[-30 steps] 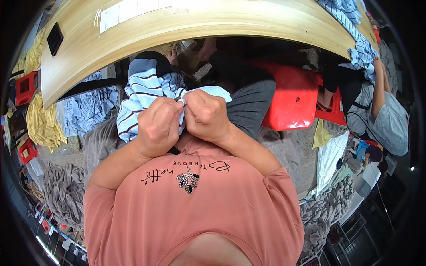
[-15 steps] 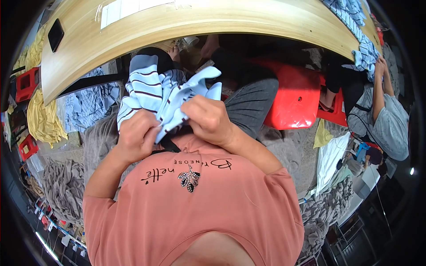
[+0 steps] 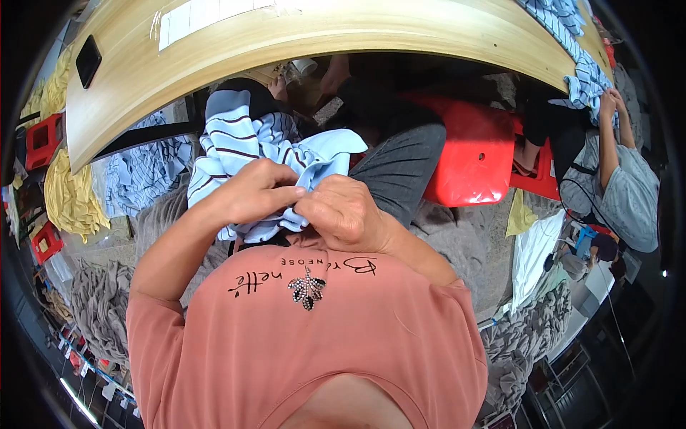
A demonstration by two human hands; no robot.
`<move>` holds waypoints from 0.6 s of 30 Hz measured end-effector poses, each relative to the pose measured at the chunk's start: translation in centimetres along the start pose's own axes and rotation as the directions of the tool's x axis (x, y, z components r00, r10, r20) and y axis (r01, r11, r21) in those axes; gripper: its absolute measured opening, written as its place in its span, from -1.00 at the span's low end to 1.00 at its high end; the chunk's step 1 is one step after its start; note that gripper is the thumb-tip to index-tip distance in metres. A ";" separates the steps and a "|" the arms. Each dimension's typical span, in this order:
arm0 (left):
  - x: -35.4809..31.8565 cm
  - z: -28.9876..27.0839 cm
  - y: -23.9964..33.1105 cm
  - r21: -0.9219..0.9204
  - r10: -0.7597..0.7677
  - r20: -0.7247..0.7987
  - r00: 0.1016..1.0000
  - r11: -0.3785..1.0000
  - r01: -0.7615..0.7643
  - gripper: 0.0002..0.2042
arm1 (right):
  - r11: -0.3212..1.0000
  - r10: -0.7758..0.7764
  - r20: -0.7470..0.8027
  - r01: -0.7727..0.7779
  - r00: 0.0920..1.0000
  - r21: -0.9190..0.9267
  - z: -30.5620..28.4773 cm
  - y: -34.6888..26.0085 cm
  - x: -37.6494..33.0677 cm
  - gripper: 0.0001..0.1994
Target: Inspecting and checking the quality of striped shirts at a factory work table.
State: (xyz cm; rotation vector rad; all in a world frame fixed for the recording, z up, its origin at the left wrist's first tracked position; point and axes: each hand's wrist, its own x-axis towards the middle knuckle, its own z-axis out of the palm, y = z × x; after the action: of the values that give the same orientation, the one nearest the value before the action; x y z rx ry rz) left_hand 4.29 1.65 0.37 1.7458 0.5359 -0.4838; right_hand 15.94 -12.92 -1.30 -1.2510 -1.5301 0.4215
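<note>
A light blue garment with dark stripes [image 3: 232, 146] lies bunched across my lap, below the table's near edge. My left hand [image 3: 259, 191] is closed on the garment, thumb pointing toward the other hand. Close beside it, my right hand [image 3: 341, 211] is curled with its fingers pinching the same cloth. The two hands nearly meet at a fold of the fabric. A plain blue flap of the garment [image 3: 336, 149] spreads out beyond my right hand. The fingertips and the bit of cloth between them are partly hidden.
A wooden table [image 3: 321, 36] curves ahead, bearing a black phone [image 3: 88, 61] and a white paper strip [image 3: 207, 20]. A red stool [image 3: 471, 157] stands at right. Yellow cloth [image 3: 71, 193] and grey cloth [image 3: 100, 307] lie at left. Another person [image 3: 614, 179] handles striped cloth far right.
My left hand has moved right and up, close to my right hand. My right hand has shifted slightly right and down. The garment's flap has swung right and lies lower.
</note>
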 end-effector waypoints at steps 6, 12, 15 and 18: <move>0.8 1.7 0.1 0.254 0.099 -0.151 0.984 0.965 -0.058 -0.87 | 1.000 0.027 0.146 -0.027 0.989 -0.004 -0.5 0.0 -0.2 -0.75; -0.5 2.1 2.1 -0.308 0.032 -0.493 0.869 0.928 -0.209 -0.90 | 0.999 0.046 0.170 -0.047 0.984 0.002 -0.6 0.0 0.0 -0.78; -0.6 2.3 2.8 -0.479 -0.034 -0.477 0.878 0.848 -0.228 -0.92 | 1.000 0.001 0.178 0.002 0.984 -0.016 -0.5 0.3 0.1 -0.78; -0.6 2.4 2.8 -0.497 -0.047 -0.531 0.846 0.826 -0.266 -0.93 | 0.995 -0.097 0.098 0.094 0.990 0.036 -0.4 0.5 0.1 -0.79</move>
State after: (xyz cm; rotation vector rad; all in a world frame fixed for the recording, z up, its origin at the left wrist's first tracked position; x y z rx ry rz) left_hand 5.33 -1.33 2.38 1.3055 0.8559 0.2538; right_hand 16.58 -12.78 -1.53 -1.1414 -1.6546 0.4495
